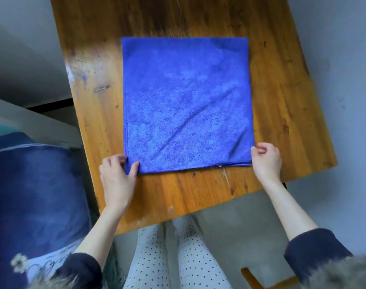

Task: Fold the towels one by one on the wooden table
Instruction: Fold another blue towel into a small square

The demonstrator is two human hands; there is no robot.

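— Right, what do you have nearest the camera?

— Closest to me I see dotted pale trousers (190, 253) and two dark sleeves (311, 249) pushed up the forearms. Both arms reach forward over the near edge of the worktop (90, 38), bare from the elbow on.

— And the hands?

— I see the left hand (117, 176) at the towel's near left corner. Its thumb lies on top of the cloth and the fingers curl round the corner's outer edge, so it pinches that corner. The right hand (266, 160) sits at the near right corner, knuckles up, fingers curled in against the side edge with the thumb tucked by them. It grips the cloth there, as far as I can judge; the fingertips themselves are hidden under the hand.

— Where is the towel?

— The blue towel (186, 101) lies flat on the wooden worktop, roughly in the middle, its near edge a little back from the worktop's near edge. I see doubled layers along that near edge, so it is folded at least once. A few soft creases run diagonally across the near half.

— Anything beyond?

— To my left, beside the worktop, a dark blue fabric (36, 195) with a pale printed patch. Further off, grey floor (344, 59).
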